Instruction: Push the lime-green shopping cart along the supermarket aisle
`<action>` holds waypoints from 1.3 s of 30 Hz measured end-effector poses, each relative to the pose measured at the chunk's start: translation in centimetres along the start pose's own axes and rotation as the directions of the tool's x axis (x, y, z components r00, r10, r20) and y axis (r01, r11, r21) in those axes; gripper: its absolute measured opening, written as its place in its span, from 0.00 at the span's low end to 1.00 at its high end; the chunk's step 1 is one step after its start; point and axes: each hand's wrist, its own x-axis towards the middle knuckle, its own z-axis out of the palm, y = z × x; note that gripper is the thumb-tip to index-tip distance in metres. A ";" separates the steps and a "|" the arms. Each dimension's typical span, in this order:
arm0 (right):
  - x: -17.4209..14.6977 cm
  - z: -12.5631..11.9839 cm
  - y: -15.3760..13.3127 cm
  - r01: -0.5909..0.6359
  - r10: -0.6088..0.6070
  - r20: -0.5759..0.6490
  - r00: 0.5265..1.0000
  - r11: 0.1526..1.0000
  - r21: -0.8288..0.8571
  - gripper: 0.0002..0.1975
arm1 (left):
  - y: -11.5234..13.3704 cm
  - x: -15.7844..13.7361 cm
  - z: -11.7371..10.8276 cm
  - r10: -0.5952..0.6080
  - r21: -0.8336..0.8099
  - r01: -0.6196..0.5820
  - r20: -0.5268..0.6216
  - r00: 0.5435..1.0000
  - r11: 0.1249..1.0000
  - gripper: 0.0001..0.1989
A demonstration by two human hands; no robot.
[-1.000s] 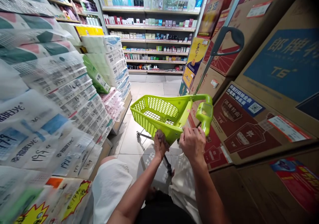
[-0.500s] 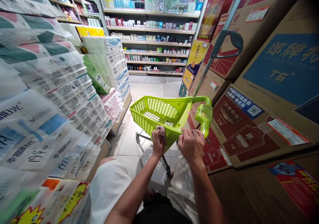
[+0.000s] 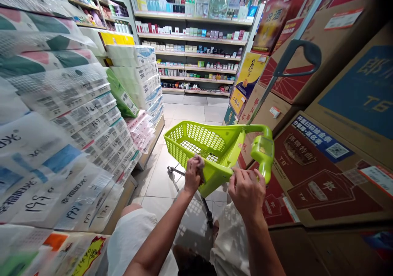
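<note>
A lime-green plastic shopping cart with a perforated basket stands just in front of my knees. My left hand is closed on a bunched pale pinkish cloth, held against the near side of the basket. My right hand grips the cart's near edge, close to the thick rounded handle; its fingertips are partly hidden behind that edge. Nothing lies in the visible part of the basket.
Packs of tissue paper are stacked along the left. Liquor cartons rise on the right, with a grey pole handle before them. Shelves of small boxed goods span the far end of the tiled floor.
The cart and surroundings sit farther right in view. My left hand with the cloth has slid slightly left along the basket side. My right hand keeps its hold on the cart.
</note>
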 end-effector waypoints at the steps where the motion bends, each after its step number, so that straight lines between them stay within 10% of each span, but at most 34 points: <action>1: 0.1 0.1 -0.2 0.001 -0.001 -0.007 1.000 1.000 0.000 0.10 | -0.2 0.1 0.1 -0.023 0.008 0.024 -0.030 0.999 1.000 0.16; 16: 2.4 2.6 -1.0 0.097 -0.114 -0.119 0.986 0.986 -0.138 0.06 | -10.5 5.8 -1.7 -0.120 0.084 0.127 -0.084 0.989 0.988 0.18; 24: 1.5 3.7 -1.9 0.133 -0.174 -0.275 0.946 0.978 -0.160 0.03 | -16.1 14.7 -6.2 -0.552 0.119 0.600 -0.281 0.785 0.791 0.27; 34: 1.3 3.6 -2.5 0.067 -0.102 -0.253 0.962 0.988 -0.142 0.02 | -12.3 7.4 -1.2 -0.308 -0.124 0.282 -0.378 0.873 0.951 0.15; 39: 1.2 3.9 -2.0 0.118 -0.154 -0.266 0.952 0.982 -0.148 0.01 | -10.8 3.7 1.8 -0.558 -0.270 0.489 -0.405 0.724 0.830 0.14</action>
